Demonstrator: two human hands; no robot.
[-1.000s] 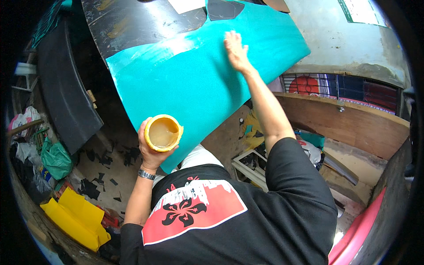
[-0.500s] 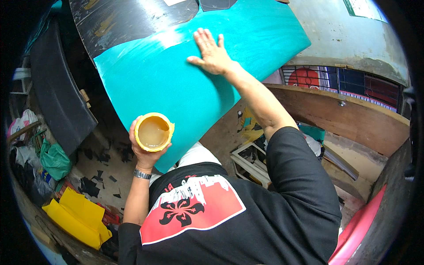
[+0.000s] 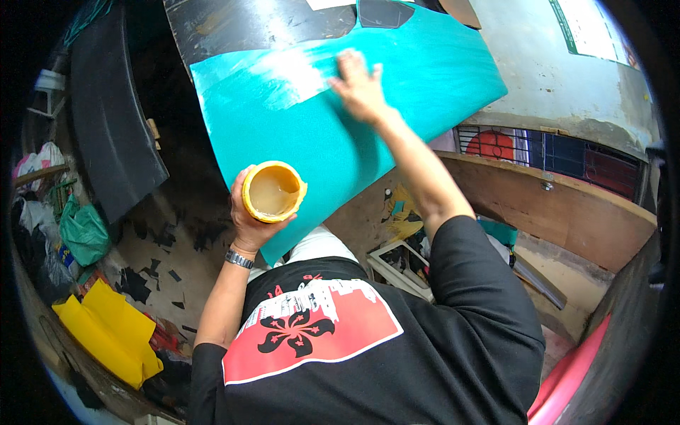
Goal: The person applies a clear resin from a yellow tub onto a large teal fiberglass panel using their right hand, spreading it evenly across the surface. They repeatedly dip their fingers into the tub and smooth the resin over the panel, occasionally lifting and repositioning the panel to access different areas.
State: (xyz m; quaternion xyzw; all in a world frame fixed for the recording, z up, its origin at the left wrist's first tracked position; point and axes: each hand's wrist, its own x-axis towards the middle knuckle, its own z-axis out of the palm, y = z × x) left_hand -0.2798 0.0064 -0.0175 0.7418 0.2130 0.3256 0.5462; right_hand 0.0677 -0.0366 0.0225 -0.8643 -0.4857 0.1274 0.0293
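Observation:
My left hand (image 3: 246, 225) is wrapped round a yellow tub (image 3: 273, 172), which holds a cloudy, pale liquid (image 3: 270, 201). The tub is over the near left edge of a large teal sheet (image 3: 283, 131). That sheet covers much of a black work surface (image 3: 241, 25), its near part curving down toward my lap. Over the sheet's upper middle is my right hand (image 3: 363, 91), palm down with fingers stretched out and slightly blurred. Left of these fingers, a whitish wet-looking smear (image 3: 301, 74) shines on the teal.
A dark cut piece (image 3: 384, 13) lies at the sheet's far edge. On the left stand a black panel (image 3: 113, 120), a green bag (image 3: 83, 230) and a folded yellow sheet (image 3: 106, 329). Dark scraps (image 3: 134, 283) litter the floor. A wooden board (image 3: 567, 212) bounds the right side.
My right hand has slid slightly down the sheet, its fingers drawn closer together. The whitish smear looks larger. The whole view has shifted, so the tub and sheet appear farther right.

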